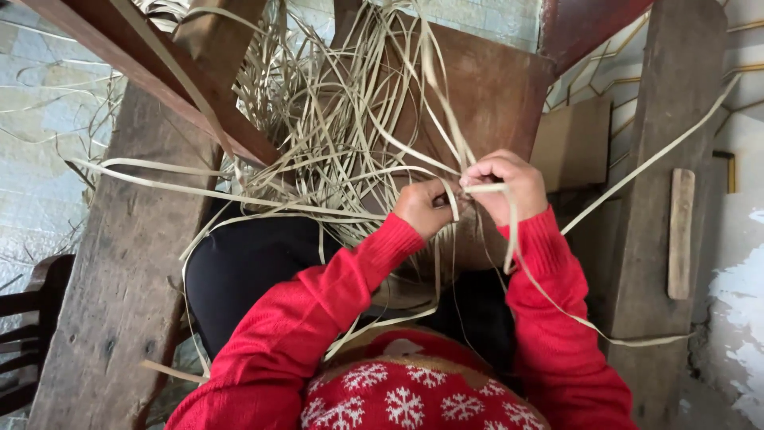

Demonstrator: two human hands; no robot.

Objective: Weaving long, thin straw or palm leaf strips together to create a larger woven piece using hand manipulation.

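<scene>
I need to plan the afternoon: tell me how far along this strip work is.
Done: nothing finished shows; no woven or tied piece can be made out. In hand: the left hand and right hand are closed together on a few pale flat strips, pinched in front of the brown wooden board. Left: a big loose tangle of strips hangs beyond the hands, and long ends trail over the lap.

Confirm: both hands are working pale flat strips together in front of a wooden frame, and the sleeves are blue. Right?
Not quite: the sleeves are red, not blue, as the head view shows. The rest holds: the left hand and right hand meet on the pale flat strips in front of the wooden frame.
</scene>
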